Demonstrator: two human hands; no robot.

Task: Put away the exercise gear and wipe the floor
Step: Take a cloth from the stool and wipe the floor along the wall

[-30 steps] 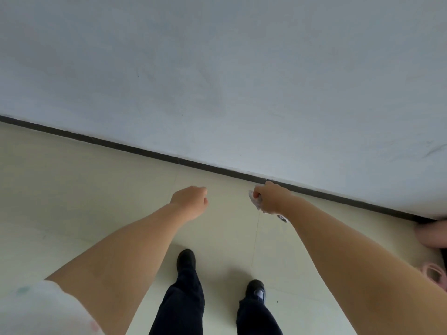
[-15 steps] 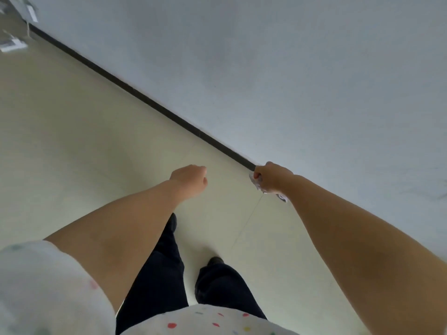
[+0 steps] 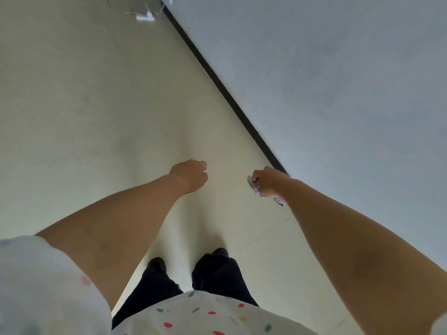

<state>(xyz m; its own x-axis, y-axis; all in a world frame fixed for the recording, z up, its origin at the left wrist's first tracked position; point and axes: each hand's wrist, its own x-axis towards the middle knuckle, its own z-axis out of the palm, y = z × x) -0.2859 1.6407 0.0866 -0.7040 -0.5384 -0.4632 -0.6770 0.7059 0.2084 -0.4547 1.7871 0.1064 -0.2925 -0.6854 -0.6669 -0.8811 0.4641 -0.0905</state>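
Both my arms reach forward over a pale cream floor (image 3: 101, 112). My right hand (image 3: 268, 181) is closed around a small crumpled whitish cloth or wipe (image 3: 257, 189), which sticks out below the fist with a bluish end trailing toward the wrist. My left hand (image 3: 191, 174) is curled into a loose fist with nothing visible in it. The hands are level with each other, a short gap apart. No exercise gear is in view.
A pale grey wall (image 3: 338, 93) with a black baseboard (image 3: 225, 93) runs diagonally along my right. My two dark shoes (image 3: 157, 263) stand on the floor below. A small white object with cables (image 3: 145, 16) lies on the floor far ahead by the wall.
The view has swung left, so the wall now runs along my right instead of across ahead. A white object with cables came into view. Both hands kept their pose and grip.
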